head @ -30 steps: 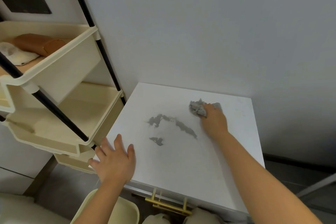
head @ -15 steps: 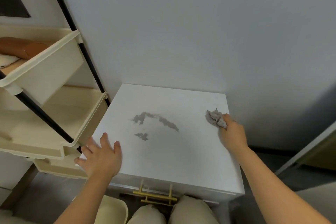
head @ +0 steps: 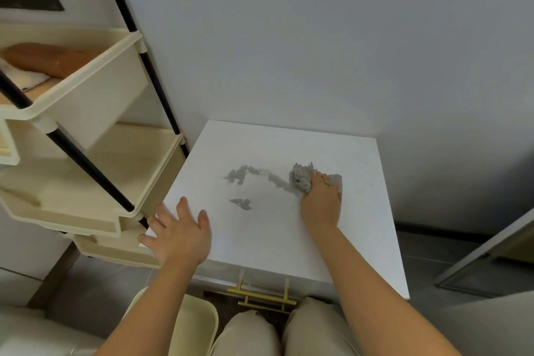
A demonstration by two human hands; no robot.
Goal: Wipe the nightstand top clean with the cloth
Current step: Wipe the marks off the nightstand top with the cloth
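Crumpled grey cloth [head: 302,179] on the white nightstand top [head: 289,243], at about one o'clock from the top's middle, bunched under the right hand [head: 320,202]. Fingers curled over the wad and gripping it, palm down, one tuft of fabric sticking out past the fingertips toward twelve o'clock and another at three o'clock of the knuckles.

Left hand [head: 180,233] flat on the eight o'clock corner of the top, fingers straight and spread wide, holding nothing, outer fingers reaching over the left edge.

Long grey smear [head: 238,176] from ten o'clock of the middle across to the cloth, its right end touching the wad. Smaller grey patch [head: 242,203] apart from it, just toward six o'clock.

Gold drawer handle [head: 261,296] under the front edge at six o'clock, two knees [head: 248,332] in beige trousers just below it. Cream bin [head: 199,324] at seven o'clock, beside the left knee. Cream tiered rack [head: 95,101] on black poles just beside the nightstand at nine to ten o'clock, with a brown item [head: 43,58] and some white fabric [head: 23,76] in the upper tray. Plain grey wall [head: 318,52] at twelve o'clock, meeting the back edge of the top
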